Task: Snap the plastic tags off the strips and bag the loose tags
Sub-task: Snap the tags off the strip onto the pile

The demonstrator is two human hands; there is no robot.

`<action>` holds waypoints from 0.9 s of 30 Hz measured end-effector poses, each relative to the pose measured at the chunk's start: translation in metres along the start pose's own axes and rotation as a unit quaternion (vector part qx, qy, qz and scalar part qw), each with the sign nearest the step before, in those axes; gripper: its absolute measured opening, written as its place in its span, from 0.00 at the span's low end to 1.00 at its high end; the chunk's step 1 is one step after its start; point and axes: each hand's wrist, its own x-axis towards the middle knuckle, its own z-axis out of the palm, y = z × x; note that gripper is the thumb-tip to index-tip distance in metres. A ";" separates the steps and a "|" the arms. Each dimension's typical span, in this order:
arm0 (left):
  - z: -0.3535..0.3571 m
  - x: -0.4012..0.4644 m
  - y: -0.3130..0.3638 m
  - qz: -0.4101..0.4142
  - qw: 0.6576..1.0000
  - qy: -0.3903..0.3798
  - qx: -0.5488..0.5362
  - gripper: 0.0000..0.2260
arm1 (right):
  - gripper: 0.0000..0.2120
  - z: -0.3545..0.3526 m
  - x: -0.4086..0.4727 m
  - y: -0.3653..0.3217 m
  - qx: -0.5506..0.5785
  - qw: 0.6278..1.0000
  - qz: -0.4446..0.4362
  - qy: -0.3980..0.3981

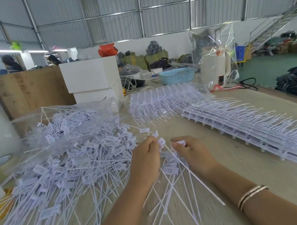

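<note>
Left hand: left hand (147,156) hovers over the table (271,180), fingers curled round a few tags (161,143) whose thin tails fan down toward the viewer.
Right hand: right hand (193,153) sits just beside the left, fingertips pinching one white tag head (180,143); a striped bangle (251,196) circles the forearm.
Loose tags: a wide heap (70,163) of separated tags spreads across the table to the left of both hands, touching the left hand's side.
Bag: a clear bag (67,121) lies behind the heap, open toward it, with tags inside.
Strips: a long stack of strips (253,130) with tags attached runs along the right side, well apart from the hands; a second bundle (165,102) lies behind it in clear wrap.
Behind: white boxes (92,82), a blue basket (177,75), a white jug (214,67) under clear film, and a brown board (29,90).
Background: people (9,64) at far left, blurred.
</note>
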 end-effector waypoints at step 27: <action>-0.001 0.000 -0.006 0.155 0.928 0.018 0.337 0.16 | 0.10 -0.004 -0.008 -0.007 0.255 0.962 -0.054 -0.084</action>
